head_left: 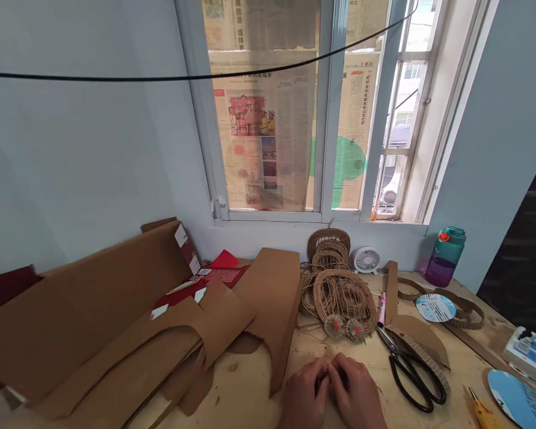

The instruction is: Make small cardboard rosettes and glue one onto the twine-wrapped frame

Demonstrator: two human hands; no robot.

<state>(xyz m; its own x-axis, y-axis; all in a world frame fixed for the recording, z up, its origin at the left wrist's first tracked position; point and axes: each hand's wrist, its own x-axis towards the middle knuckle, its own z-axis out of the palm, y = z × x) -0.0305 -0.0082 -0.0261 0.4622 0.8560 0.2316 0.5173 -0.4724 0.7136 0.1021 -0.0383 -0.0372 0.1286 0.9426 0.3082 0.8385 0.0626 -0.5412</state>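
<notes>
At the front of the wooden table, my left hand [304, 390] and my right hand [356, 387] meet, their fingers curled and thumbs side by side. Whatever they may pinch is hidden behind the fingers. Just beyond them lies a pile of woven twisted-cord pieces [343, 295], with two small ribbed rosettes [336, 326] with red centres at its near edge. Black-handled scissors [411, 372] lie to the right of my right hand, blades pointing away. A pink marker [382, 308] rests behind the scissors.
Cut cardboard sheets [268, 286] and a large cardboard box [93, 298] fill the left side. On the right are corrugated strips [467, 310], a blue round label [435, 308], a power strip [529, 351] and a yellow-handled tool [485, 411]. A small fan [366, 260] and a bottle [445, 256] stand behind.
</notes>
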